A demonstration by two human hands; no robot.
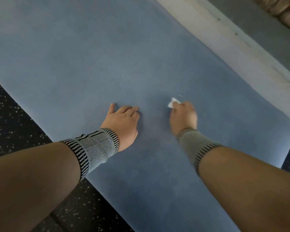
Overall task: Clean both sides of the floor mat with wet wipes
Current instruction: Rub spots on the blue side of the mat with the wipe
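While both forearms are reaching forward from the near edge, each wrist is wearing a knitted band: the left band (95, 147) is grey with black stripes, and the right band (193, 144) is grey with a striped edge. Under them, the mat (107, 64) is lying flat, blue, and it is running from the near right to the far left across the view. A dark speckled floor (12, 124) is showing along its left side, and again in a small piece at the right, beside the mat's rounded near corner.

Further on, the left hand (122, 122) is resting on the mat near its middle, fingers bent under at the knuckles and holding nothing, thumb stretched out to the left. Just to the right, a little apart from it, the right hand (184, 117) is curling its fingers around a small white wipe (172, 102) and is pressing it on the mat. Only a crumpled part of the wipe is sticking out at the far side of the fingers.

Beyond the mat's right edge, a pale strip (233, 46) is running diagonally, with a grey surface behind it.
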